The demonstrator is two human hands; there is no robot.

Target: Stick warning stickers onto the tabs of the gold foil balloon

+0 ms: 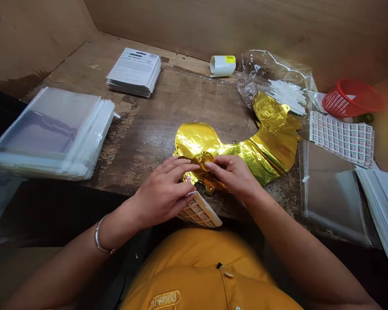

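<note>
A flat gold foil balloon [271, 146] lies curved across the middle of the table, its near edge crumpled and partly lifted. My right hand [237, 176] pinches that edge between thumb and fingers. My left hand [164, 189] has a sheet of small printed stickers [202, 213] under its thumb, hanging tilted over the table's front edge. Its outstretched fingertips also press on the foil, close to the right fingertips. Part of the sticker sheet is hidden behind the left hand.
On the left are a stack of clear plastic sleeves [48, 129] and printed cards [134, 69]. Behind stands a white label roll [224, 66]. To the right are a clear bag [261, 64] with white sticks [287, 95], a red basket [339, 101], a sticker sheet [342, 137] and a clear sleeve [333, 185].
</note>
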